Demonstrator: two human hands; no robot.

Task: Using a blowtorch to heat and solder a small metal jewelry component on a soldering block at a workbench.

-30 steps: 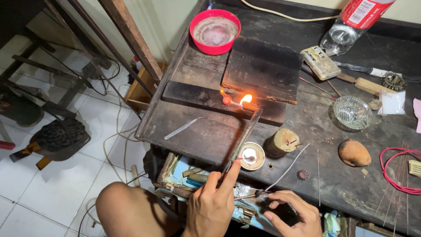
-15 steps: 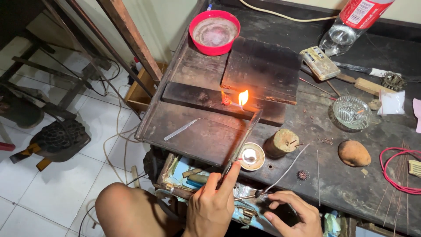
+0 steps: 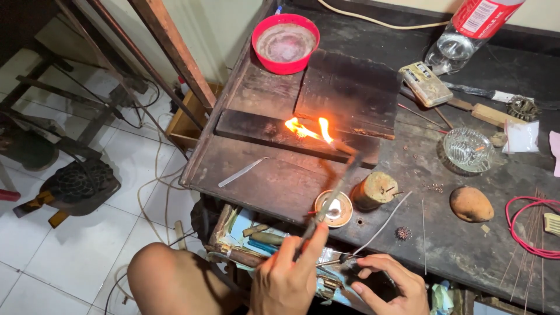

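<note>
My left hand (image 3: 289, 280) pinches the lower end of a thin metal blowpipe (image 3: 329, 201) that slants up and away from me. Its bent tip sits beside an orange flame (image 3: 309, 129) burning on a charred wooden block (image 3: 256, 131) on the dark workbench (image 3: 274, 181). My right hand (image 3: 388, 286) rests low at the bench's near edge, fingers curled around a small metal tool (image 3: 332, 262) pointing left. A small round dish (image 3: 333, 209) with pale contents lies under the blowpipe. My bare knee (image 3: 169, 280) is at the lower left.
A red bowl (image 3: 286, 44) stands at the back of the bench. To the right are a wooden stump (image 3: 375, 189), a glass ashtray (image 3: 468, 150), a brown oval lump (image 3: 471, 204), a plastic bottle (image 3: 466, 35) and a red wire loop (image 3: 528, 227). A metal strip (image 3: 242, 172) lies left.
The flame has grown and spread leftward along the charred block. Both hands stay almost where they were.
</note>
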